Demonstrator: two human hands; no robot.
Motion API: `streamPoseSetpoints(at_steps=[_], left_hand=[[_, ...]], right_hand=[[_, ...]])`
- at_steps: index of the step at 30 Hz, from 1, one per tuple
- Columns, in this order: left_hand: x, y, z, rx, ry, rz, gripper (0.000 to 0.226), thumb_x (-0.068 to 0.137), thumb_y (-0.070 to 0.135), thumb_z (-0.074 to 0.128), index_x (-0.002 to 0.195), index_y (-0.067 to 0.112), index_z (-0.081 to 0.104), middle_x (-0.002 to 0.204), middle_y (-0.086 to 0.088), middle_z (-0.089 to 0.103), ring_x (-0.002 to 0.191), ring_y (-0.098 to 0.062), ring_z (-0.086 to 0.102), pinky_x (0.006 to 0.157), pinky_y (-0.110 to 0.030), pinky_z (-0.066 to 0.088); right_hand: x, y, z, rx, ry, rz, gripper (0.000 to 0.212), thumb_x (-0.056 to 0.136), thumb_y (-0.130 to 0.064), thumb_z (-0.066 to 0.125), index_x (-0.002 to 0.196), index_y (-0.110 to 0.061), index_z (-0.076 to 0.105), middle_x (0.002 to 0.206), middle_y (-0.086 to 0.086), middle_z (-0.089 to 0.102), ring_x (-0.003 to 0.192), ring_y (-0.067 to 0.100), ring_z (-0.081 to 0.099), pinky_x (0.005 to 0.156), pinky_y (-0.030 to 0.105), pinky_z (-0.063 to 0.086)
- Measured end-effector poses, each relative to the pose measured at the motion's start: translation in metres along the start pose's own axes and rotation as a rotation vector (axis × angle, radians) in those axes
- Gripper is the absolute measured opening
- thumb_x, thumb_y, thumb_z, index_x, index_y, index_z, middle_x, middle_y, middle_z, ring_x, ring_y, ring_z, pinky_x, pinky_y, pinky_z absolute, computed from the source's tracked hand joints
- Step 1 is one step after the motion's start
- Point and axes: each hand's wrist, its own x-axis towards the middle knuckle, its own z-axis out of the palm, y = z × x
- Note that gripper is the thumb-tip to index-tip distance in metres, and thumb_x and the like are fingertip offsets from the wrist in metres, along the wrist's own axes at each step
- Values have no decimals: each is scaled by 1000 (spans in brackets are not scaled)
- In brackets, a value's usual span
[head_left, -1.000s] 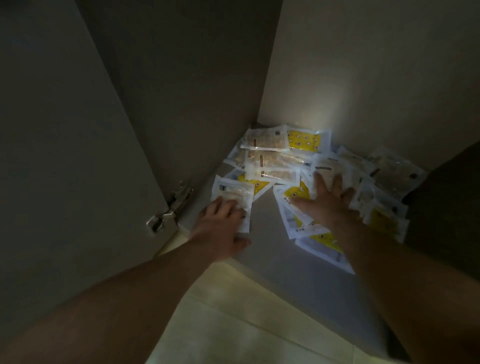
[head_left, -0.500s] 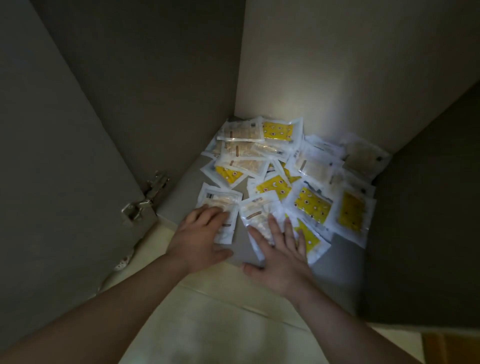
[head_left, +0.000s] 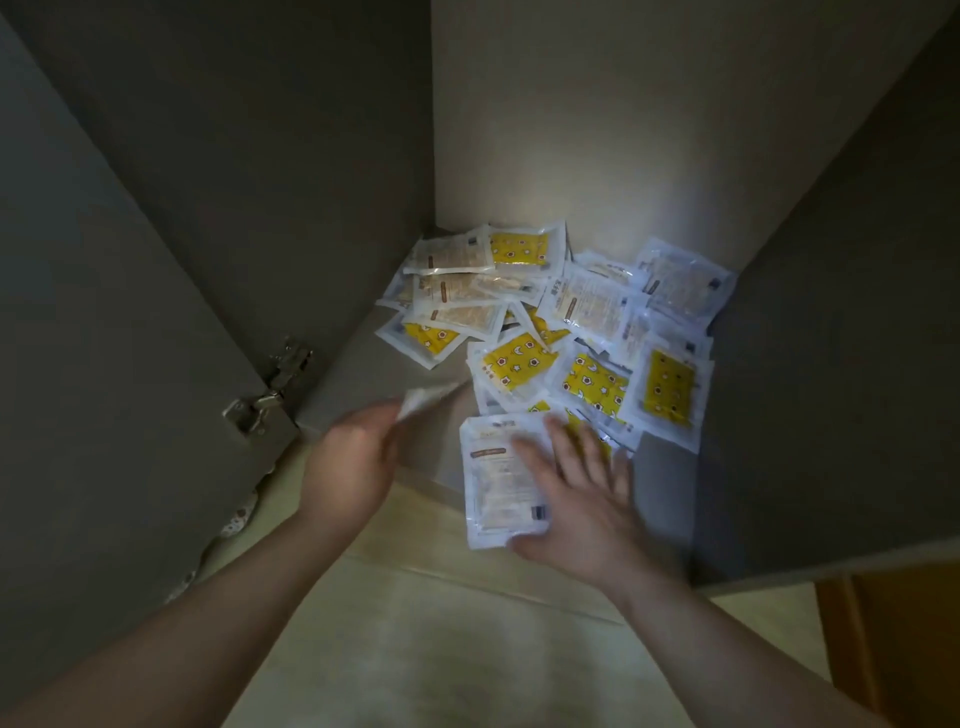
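Several flat plastic packets (head_left: 561, 322), some yellow-patterned, some pale, lie heaped on the floor of an open cabinet (head_left: 363, 379). My left hand (head_left: 350, 462) grips one pale packet (head_left: 423, 402) by its near end, lifted and blurred, at the cabinet's front left. My right hand (head_left: 576, 499) lies with spread fingers on a white packet (head_left: 498, 483) that overhangs the cabinet's front edge; the thumb sits under its near corner.
The cabinet door (head_left: 104, 364) stands open at the left with a metal hinge (head_left: 270, 389). Another dark door panel (head_left: 841, 364) is at the right. Pale tiled floor (head_left: 426, 649) lies below the cabinet edge.
My left hand has picked its packet up off the cabinet floor. My right hand has dragged a white packet towards me to the front edge.
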Motion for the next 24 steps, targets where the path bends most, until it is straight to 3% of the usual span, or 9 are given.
streamPoseSetpoints(at_steps=[4, 6, 8, 11, 14, 16, 19, 22, 24], left_hand=[[9, 16, 4, -359, 76, -456, 17, 94, 5, 48, 99, -4, 61, 89, -26, 65, 86, -41, 61, 67, -38, 39], [7, 28, 6, -336, 71, -336, 23, 89, -6, 47, 104, -1, 64, 95, -22, 67, 90, -38, 62, 71, -35, 39], [-2, 35, 16, -259, -16, -20, 42, 78, -12, 48, 111, 5, 67, 108, -15, 69, 95, -32, 64, 78, -27, 44], [-21, 22, 47, 62, -249, 322, 42, 84, 28, 42, 115, 15, 66, 121, -10, 65, 110, -31, 63, 83, -44, 56], [-26, 17, 58, 244, -500, 313, 80, 85, 73, 20, 135, 17, 49, 140, -13, 49, 131, -36, 44, 101, -56, 36], [-23, 17, 58, 306, -490, 338, 96, 73, 87, 15, 139, 23, 41, 139, -15, 50, 130, -39, 44, 99, -62, 34], [-23, 22, 59, 405, -419, 390, 90, 59, 83, 36, 132, 31, 42, 120, -16, 61, 113, -42, 57, 85, -66, 44], [-26, 18, 64, 424, -300, 408, 94, 43, 67, 77, 125, 34, 44, 108, -14, 60, 103, -41, 59, 83, -66, 44], [-26, 12, 66, 387, -235, 413, 99, 34, 48, 88, 121, 36, 45, 103, -12, 59, 104, -37, 51, 83, -65, 46]], right_hand=[[16, 10, -9, 180, -85, 232, 116, 65, -69, 67, 146, -44, -13, 153, -6, -33, 141, 26, -29, 111, 60, -8], [25, 8, -7, 230, -105, 286, 116, 66, -73, 62, 147, -41, -14, 154, -2, -31, 142, 26, -27, 112, 61, -8], [29, 3, -6, 208, -132, 292, 113, 69, -77, 55, 147, -38, -17, 155, -1, -28, 143, 25, -25, 112, 59, -9], [23, -7, 0, 154, -116, 243, 110, 73, -79, 46, 148, -32, -18, 156, -4, -25, 144, 19, -22, 113, 54, -9], [9, -9, 8, 51, -71, 166, 110, 73, -83, 38, 149, -25, -16, 158, -6, -21, 145, 15, -17, 113, 49, -1], [-1, -5, 11, 6, -16, 109, 113, 67, -84, 37, 150, -25, -10, 159, -9, -10, 146, 14, -7, 109, 41, 0], [-6, -1, 7, 4, 101, 47, 104, 69, -68, 59, 150, -36, 3, 156, -8, 8, 142, 19, 12, 102, 35, 0], [7, 3, -1, -3, 32, 105, 114, 64, -72, 63, 147, -41, -9, 156, -4, -18, 145, 25, -11, 112, 48, -4], [16, 3, -2, 35, -53, 155, 122, 63, -72, 65, 146, -39, -18, 153, -1, -32, 141, 26, -28, 112, 57, -8]])
